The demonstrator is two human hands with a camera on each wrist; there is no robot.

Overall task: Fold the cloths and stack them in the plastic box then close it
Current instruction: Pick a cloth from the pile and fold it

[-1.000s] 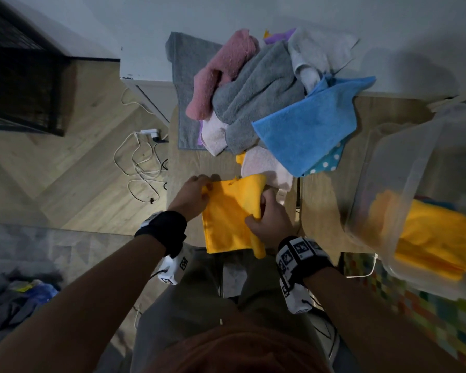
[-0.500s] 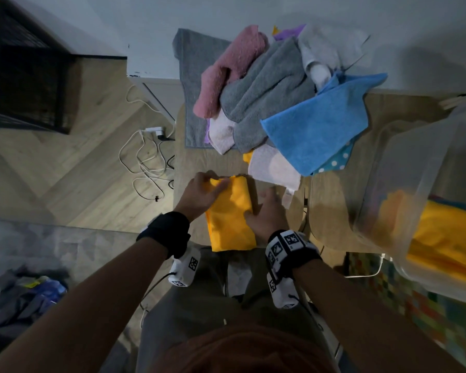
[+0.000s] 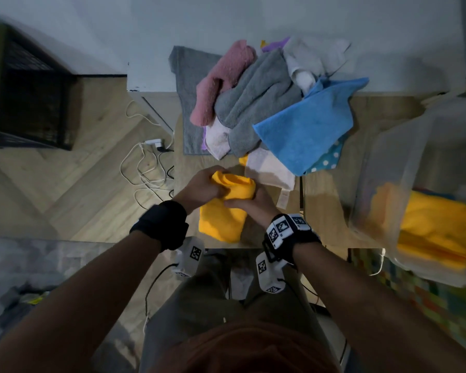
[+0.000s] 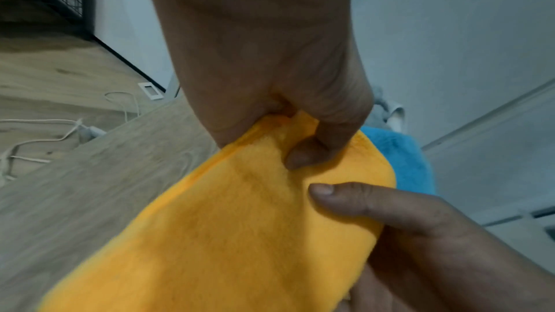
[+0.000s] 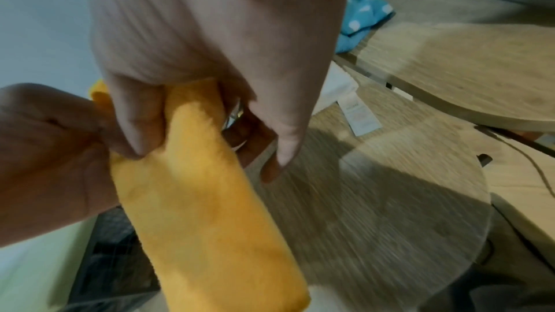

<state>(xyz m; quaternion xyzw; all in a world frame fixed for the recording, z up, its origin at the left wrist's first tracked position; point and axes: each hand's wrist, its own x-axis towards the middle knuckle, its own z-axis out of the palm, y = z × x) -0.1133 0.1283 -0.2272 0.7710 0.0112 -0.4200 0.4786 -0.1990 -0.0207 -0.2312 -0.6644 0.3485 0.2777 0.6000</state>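
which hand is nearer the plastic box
Right. The right hand grips the yellow cloth on the side facing the plastic box; the left hand grips its far side.

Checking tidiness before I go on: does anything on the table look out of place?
The unfolded cloths lie in a jumbled heap, and the blue cloth hangs askew off it. Otherwise nothing stands out: both hands grip the yellow cloth.
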